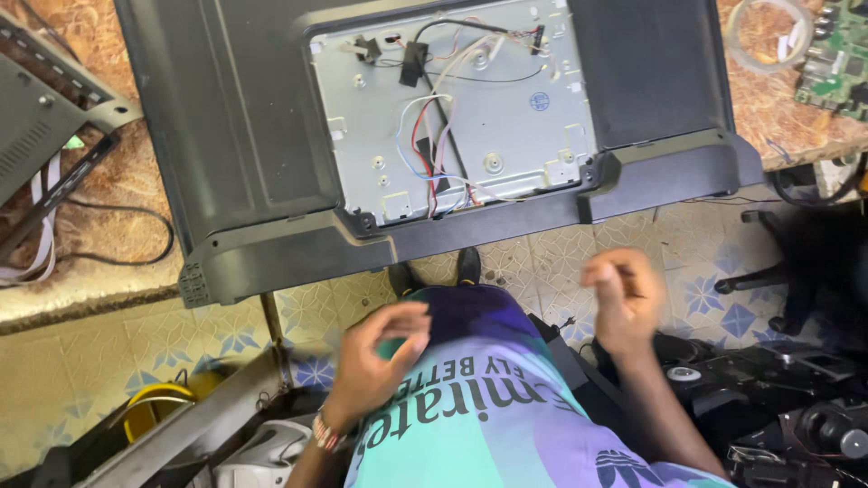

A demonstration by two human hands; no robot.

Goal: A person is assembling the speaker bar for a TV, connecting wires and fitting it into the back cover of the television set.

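Two bare hands hang in the air in front of the person's chest, below the near edge of the worktop. The left hand [375, 357] is curled loosely, with its fingers bent in toward the bright green and purple shirt [479, 398]. It holds nothing I can see. The right hand [624, 294] is blurry, with the fingers folded in like a soft fist. I cannot tell if it pinches anything.

Just past both hands lies a big flat black plastic screen back [244, 154]. It rests face down on the brown patterned worktop [99, 244], and its near edge sticks out over the worktop's near edge. Its middle cover is off, so a grey metal plate [506, 117] shows. Thin red, white, blue and black wires [425, 136] run across that plate.

A green circuit board [836, 54] sits at the far right corner of the worktop. A grey plastic cover [36, 117] lies at the left edge.
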